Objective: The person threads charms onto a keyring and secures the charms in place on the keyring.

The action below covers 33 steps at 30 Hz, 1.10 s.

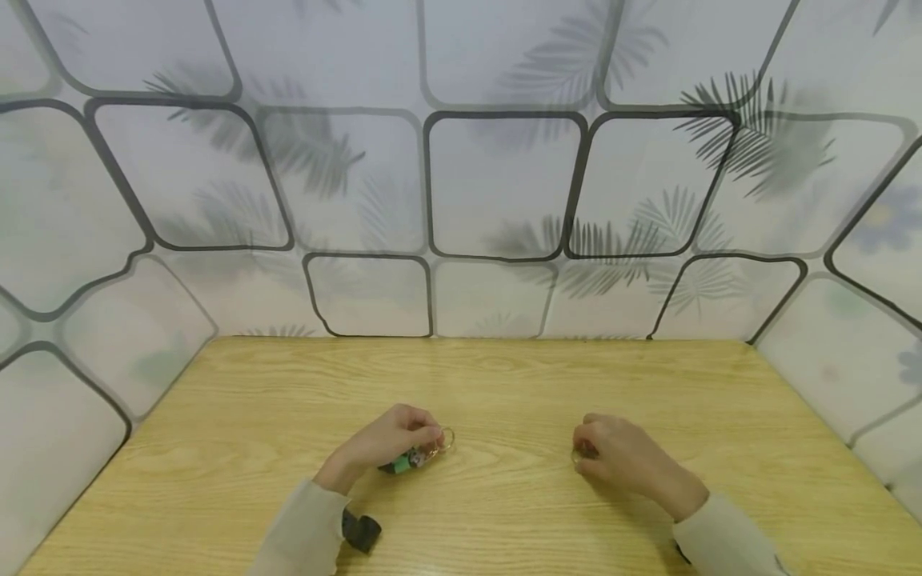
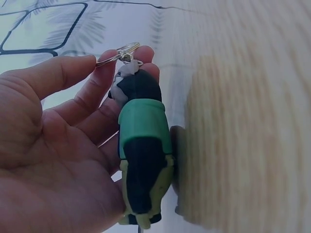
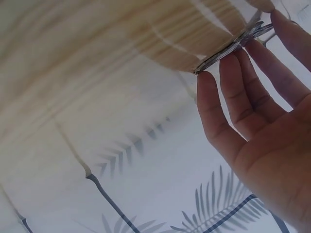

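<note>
My left hand [image 1: 396, 436] pinches the metal split ring [image 2: 127, 48] of a keychain between thumb and fingertips. From that ring hangs a small animal figure [image 2: 143, 131] with a black-and-white head, a green top and dark back, close over the table beside my palm. In the head view the figure [image 1: 403, 462] shows just below my fingers. My right hand [image 1: 623, 456], off to the right, pinches a thin, flat metal bunch [image 3: 233, 47] with a ring [image 1: 576, 455]; it is seen edge-on, and I cannot tell whether it is keys.
Both hands are low over a light wood-grain table [image 1: 497, 384]. Patterned white walls [image 1: 504, 184] with grey outlines and leaf prints enclose its back and sides. A black wrist device [image 1: 362, 532] sits at my left sleeve [image 1: 306, 524].
</note>
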{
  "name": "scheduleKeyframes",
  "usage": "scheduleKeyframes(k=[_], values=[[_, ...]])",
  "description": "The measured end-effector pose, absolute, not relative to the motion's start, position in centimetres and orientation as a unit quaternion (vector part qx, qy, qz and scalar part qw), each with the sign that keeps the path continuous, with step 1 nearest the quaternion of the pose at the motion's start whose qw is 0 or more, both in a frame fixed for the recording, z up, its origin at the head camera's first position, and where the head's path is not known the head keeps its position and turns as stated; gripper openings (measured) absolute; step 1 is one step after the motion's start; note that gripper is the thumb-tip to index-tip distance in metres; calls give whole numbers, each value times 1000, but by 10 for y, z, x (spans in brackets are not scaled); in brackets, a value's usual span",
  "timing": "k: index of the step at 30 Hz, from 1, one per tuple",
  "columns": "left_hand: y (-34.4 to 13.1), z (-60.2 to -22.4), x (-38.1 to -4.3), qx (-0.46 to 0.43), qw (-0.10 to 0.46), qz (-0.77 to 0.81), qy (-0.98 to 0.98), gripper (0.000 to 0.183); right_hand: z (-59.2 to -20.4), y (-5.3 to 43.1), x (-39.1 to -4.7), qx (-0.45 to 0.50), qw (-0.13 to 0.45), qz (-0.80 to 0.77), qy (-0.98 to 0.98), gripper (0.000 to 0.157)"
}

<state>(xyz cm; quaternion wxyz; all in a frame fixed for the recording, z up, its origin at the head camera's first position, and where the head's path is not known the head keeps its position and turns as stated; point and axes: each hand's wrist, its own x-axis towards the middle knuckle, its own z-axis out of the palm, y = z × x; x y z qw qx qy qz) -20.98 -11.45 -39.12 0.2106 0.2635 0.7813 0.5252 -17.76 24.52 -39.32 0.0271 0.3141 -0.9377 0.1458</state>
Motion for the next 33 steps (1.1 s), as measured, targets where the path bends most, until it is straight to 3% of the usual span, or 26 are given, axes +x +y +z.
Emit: scheduleKeyframes(k=[8,12,26,33], values=[[-115,-390,-210,266,219,533,772,28,-393,245,-176,314,44,157,-935,6],[-114,-389,-209,270,227,545,761,28,-393,246,-177,315,53,173,-932,16],[-113,-385,-208,266,230,536,768,29,-380,259,-184,254,-128,499,-819,22],[-113,-384,-207,247,232,559,757,29,-375,257,-183,174,-172,551,-798,30]])
